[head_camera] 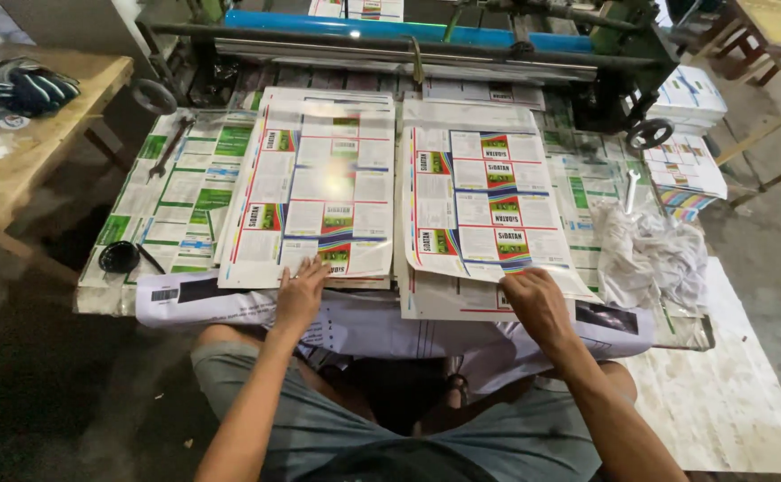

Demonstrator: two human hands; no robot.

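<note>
Your way forward over the two glossy printed sheet stacks [319, 183] lies open up to the blue machine roller [390, 29]. Crumpled white cloth [649, 250] blocks right; black wrench [169, 147] sits left.

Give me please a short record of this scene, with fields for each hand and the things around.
left hand: flat on near edge of left stack of printed sheets
right hand: grips near edge of right stack of printed sheets
right of stacks: crumpled white cloth
left of stacks: wrench, black round lid
behind: blue roller
</note>
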